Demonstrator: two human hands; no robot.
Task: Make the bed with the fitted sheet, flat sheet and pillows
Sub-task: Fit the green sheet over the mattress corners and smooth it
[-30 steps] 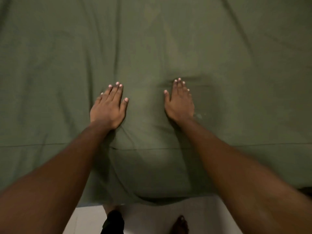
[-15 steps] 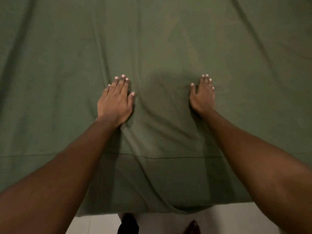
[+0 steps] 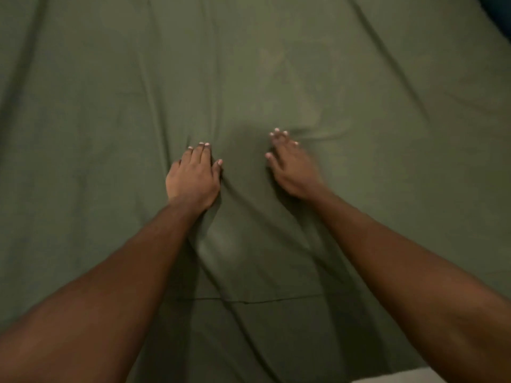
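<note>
Two bare arms (image 3: 110, 286) reach in from the 6 o'clock edge across a dark green sheet (image 3: 276, 78), which is spread over the bed and fills nearly all of my head-camera view.

The left grip (image 3: 193, 175) lies just to 9 o'clock of the frame's centre, palm down on the cloth. Its fingers (image 3: 200, 154) are straight and close together, pointing to 12 o'clock, with the thumb alongside. It presses flat and has hold of nothing.

The right grip (image 3: 293, 170) lies just to 2 o'clock of centre, near the left one but apart from it. It too is palm down and open, fingers a little spread and aimed toward 11 o'clock. It is blurred, so I can make out little more, though I see no cloth pinched in it.

A shadowed hollow of sheet sits between the two. Short ridges of cloth (image 3: 318, 134) are bunched just off the right fingertips at 2 o'clock, and long creases (image 3: 168, 106) run from the left fingertips toward 12 o'clock. More folds fan down from the wrists toward 6 o'clock. They cross a stitched hem line (image 3: 249, 301) running 9 to 3 o'clock, low between the arms.

Whether this is the fitted sheet or the flat one I cannot tell from here. A strip of pale floor (image 3: 401, 376) shows at the 5 o'clock corner, and a dark blue shape (image 3: 500, 15) — too little of it to name — at the 1 o'clock corner.
</note>
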